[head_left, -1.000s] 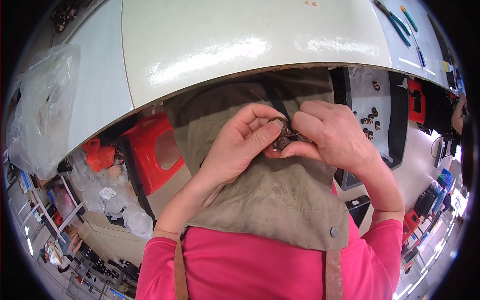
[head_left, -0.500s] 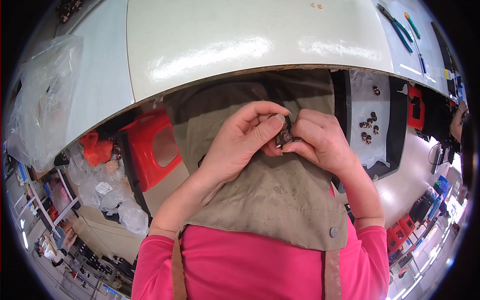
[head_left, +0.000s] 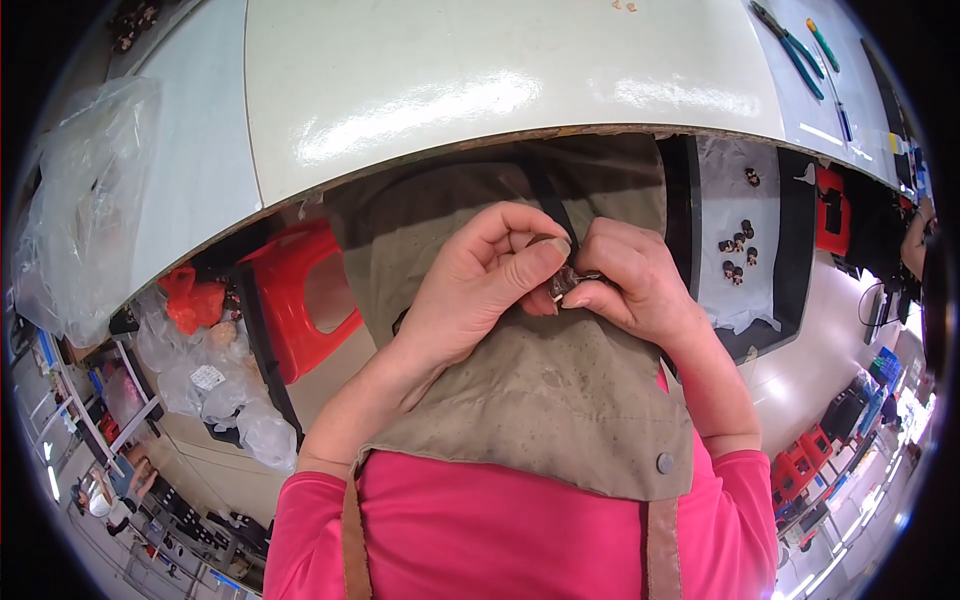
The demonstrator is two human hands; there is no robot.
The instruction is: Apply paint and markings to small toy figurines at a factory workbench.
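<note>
Over my lap, in front of the table's edge, I hold a small dark brown glossy piece [head_left: 566, 280] between both hands. My left hand [head_left: 500, 265] pinches it with thumb and forefinger from the left. The bent fingers and thumb of my right hand [head_left: 635, 270] close on its other side. A small pale tip shows at its lower end. Fingers cover most of the piece, so its full shape cannot be made out. Under the hands lies my olive apron [head_left: 540, 400].
A black tray [head_left: 795, 260] lined with white holds several small dark figures [head_left: 738, 243] on the right. Pliers [head_left: 790, 50] and a green-handled tool [head_left: 822, 45] lie on the table [head_left: 420, 60]. Left are a red stool [head_left: 300, 300] and clear plastic bags [head_left: 215, 385].
Both hands keep their grip on the dark brown piece. It has turned slightly between the fingers, and my right hand has shifted a little to the left.
</note>
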